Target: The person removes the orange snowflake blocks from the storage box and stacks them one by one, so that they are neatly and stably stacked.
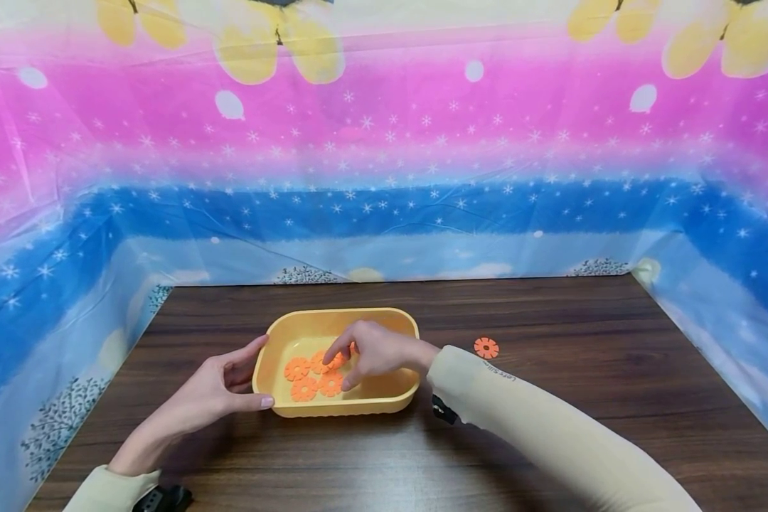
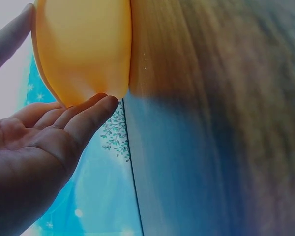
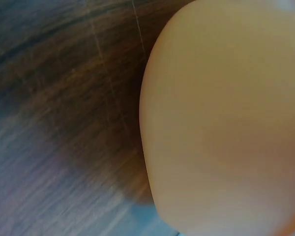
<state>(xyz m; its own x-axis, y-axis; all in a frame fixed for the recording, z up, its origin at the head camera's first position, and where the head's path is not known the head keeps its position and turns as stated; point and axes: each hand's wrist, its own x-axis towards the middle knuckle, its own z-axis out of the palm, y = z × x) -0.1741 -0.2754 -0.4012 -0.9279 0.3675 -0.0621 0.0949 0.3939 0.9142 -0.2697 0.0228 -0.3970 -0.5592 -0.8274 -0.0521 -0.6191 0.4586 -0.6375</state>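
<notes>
A yellow plastic basin (image 1: 352, 407) stands on the table, with several orange notched plastic discs (image 1: 304, 389) lying flat in its left half. My left hand (image 1: 208, 391) holds the basin's left end, thumb on the near corner and fingers against the far side. The left wrist view shows those fingers (image 2: 91, 118) touching the basin's outer wall (image 2: 83, 49). Inside the basin is my right hand (image 1: 374, 350), index finger and thumb spread apart over the discs. The right wrist view has only the basin's outer wall (image 3: 211, 108); the right fingers are hidden there.
One loose orange disc (image 1: 486, 348) lies on the dark wooden table (image 1: 550, 313), right of the basin. A printed cloth (image 1: 422, 206) hangs around the table's back and sides.
</notes>
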